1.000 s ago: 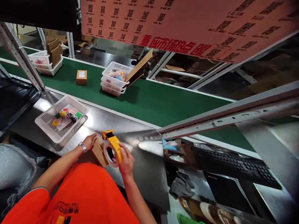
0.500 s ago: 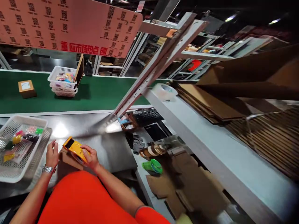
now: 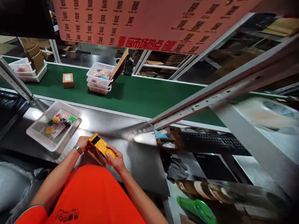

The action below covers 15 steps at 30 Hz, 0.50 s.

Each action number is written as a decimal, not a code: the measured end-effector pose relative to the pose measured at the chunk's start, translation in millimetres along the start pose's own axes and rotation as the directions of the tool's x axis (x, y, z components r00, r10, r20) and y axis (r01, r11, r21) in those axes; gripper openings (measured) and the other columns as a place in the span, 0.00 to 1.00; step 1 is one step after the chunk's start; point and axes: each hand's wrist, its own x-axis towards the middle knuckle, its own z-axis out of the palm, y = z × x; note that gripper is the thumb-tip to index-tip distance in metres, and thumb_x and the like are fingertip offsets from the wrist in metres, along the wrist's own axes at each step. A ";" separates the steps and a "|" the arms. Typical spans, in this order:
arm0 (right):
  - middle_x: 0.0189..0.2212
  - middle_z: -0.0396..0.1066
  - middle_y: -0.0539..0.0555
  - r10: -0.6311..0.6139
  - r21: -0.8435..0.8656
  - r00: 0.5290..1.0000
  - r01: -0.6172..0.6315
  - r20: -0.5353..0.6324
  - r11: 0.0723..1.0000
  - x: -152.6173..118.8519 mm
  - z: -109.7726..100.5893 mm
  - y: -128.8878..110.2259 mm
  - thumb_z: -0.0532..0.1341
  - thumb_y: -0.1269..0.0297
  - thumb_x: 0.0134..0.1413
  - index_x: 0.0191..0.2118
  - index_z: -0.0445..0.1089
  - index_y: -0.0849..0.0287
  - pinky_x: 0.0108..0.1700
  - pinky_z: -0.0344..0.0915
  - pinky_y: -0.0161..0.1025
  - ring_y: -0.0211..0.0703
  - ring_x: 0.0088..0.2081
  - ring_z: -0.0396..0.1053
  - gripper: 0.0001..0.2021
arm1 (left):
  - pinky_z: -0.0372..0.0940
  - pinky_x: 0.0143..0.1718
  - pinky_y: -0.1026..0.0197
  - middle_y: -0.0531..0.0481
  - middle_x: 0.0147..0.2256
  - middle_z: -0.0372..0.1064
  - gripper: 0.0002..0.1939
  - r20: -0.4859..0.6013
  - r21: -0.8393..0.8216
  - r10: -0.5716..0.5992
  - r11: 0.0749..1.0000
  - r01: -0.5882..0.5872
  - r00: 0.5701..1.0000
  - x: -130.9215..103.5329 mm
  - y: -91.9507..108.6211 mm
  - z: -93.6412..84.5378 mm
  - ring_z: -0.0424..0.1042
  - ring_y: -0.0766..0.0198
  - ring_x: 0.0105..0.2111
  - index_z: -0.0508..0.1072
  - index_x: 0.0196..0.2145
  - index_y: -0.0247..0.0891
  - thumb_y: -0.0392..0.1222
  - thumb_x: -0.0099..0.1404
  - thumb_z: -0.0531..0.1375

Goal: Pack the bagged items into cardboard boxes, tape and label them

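My right hand (image 3: 116, 160) grips a small yellow box (image 3: 101, 147) by its near right end, thumb on top. A dark opening or panel shows near the box's other end. There my left hand (image 3: 83, 142), with a metal watch on its wrist, closes its fingers at the edge; its fingertips are partly hidden. Under the box is a piece of brown cardboard (image 3: 96, 155), mostly covered. To the left, a white plastic basket (image 3: 38, 132) stands on the steel table (image 3: 142, 161) with several small bagged, colourful items in it.
Behind the table runs a green conveyor belt (image 3: 144, 96) carrying a small carton (image 3: 68, 81) and stacked white baskets (image 3: 99, 88). A slanted metal post (image 3: 201, 101) rises at right, near a keyboard (image 3: 212, 141) and a green cup (image 3: 196, 208). A pink code board (image 3: 149, 25) hangs above.
My left hand, earlier apart with fingers extended, has come to the yellow box's left end. My right hand keeps hold of the box. The view has swung left.
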 end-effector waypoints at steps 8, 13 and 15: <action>0.45 0.85 0.55 0.237 -0.226 0.951 -0.191 0.198 0.955 -8.5 -12.8 -49.9 0.76 0.51 0.48 0.57 0.81 0.55 0.45 0.79 0.46 0.51 0.41 0.80 0.30 | 0.74 0.34 0.60 0.45 0.31 0.79 0.16 -0.280 0.140 0.038 0.990 0.002 0.959 41.6 -31.0 -60.7 0.77 0.62 0.30 0.78 0.28 0.38 0.47 0.73 0.65; 0.43 0.85 0.55 0.221 -0.271 0.962 -0.173 0.159 0.947 -10.8 -5.0 -44.1 0.74 0.53 0.48 0.56 0.82 0.56 0.44 0.79 0.46 0.51 0.39 0.79 0.28 | 0.74 0.38 0.59 0.53 0.28 0.75 0.18 -0.219 0.282 -0.041 0.954 0.104 0.975 53.4 -61.4 -53.4 0.75 0.64 0.29 0.77 0.31 0.36 0.47 0.78 0.66; 0.42 0.85 0.55 0.205 -0.248 0.966 -0.163 0.156 0.955 -10.9 -3.1 -40.8 0.74 0.53 0.49 0.55 0.82 0.55 0.42 0.79 0.46 0.50 0.37 0.79 0.27 | 0.75 0.40 0.58 0.54 0.30 0.76 0.18 -0.177 0.341 -0.060 0.933 0.118 0.982 51.7 -71.1 -40.3 0.76 0.64 0.30 0.78 0.33 0.36 0.49 0.79 0.66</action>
